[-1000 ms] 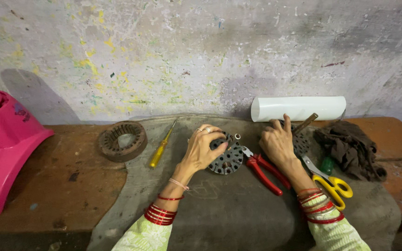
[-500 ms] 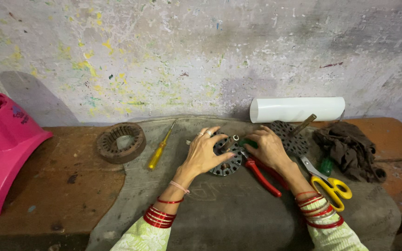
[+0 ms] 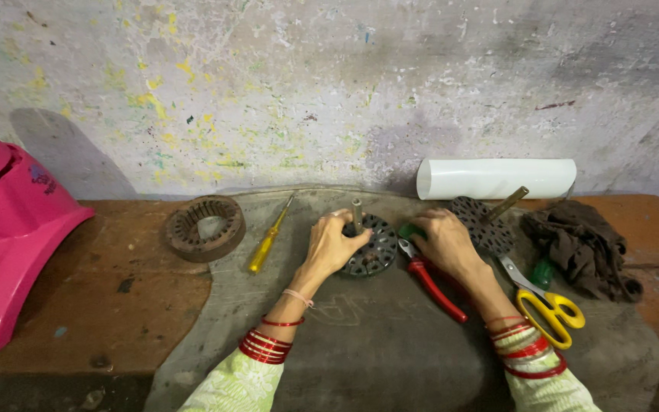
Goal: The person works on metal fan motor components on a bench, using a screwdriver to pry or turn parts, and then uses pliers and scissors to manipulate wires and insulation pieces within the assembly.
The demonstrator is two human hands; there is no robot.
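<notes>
While both hands sit near the back edge of the bench [image 3: 78, 305], left hand [image 3: 335, 243] lies curled over a dark slotted metal disc [image 3: 375, 248], fingers grasping its left rim; a short metal shaft [image 3: 357, 214] stands up from the disc just above the fingertips. Right hand [image 3: 442, 240] rests palm-down just right of the disc, over the head of red-handled pliers [image 3: 436, 286]; cannot tell if it grips them or the small green item [image 3: 409, 230] at its fingertips. Second slotted disc [image 3: 482, 221] with a tilted shaft lies just right of that hand, near the back edge. Yellow-handled scissors [image 3: 547, 305] lie beside the right wrist, toward the right end. Dark rag [image 3: 585, 248] bunched further right. White rolled sheet [image 3: 497, 178] lies along the wall at the back edge. Yellow screwdriver [image 3: 268, 236] lies angled left of the left hand, near but apart. Ring-shaped metal core [image 3: 206, 227] further left on bare wood. Grey mat [image 3: 375, 343] covers the bench middle; its front half is open between the forearms. Pink plastic cover [image 3: 9, 244] crowds the left end.
</notes>
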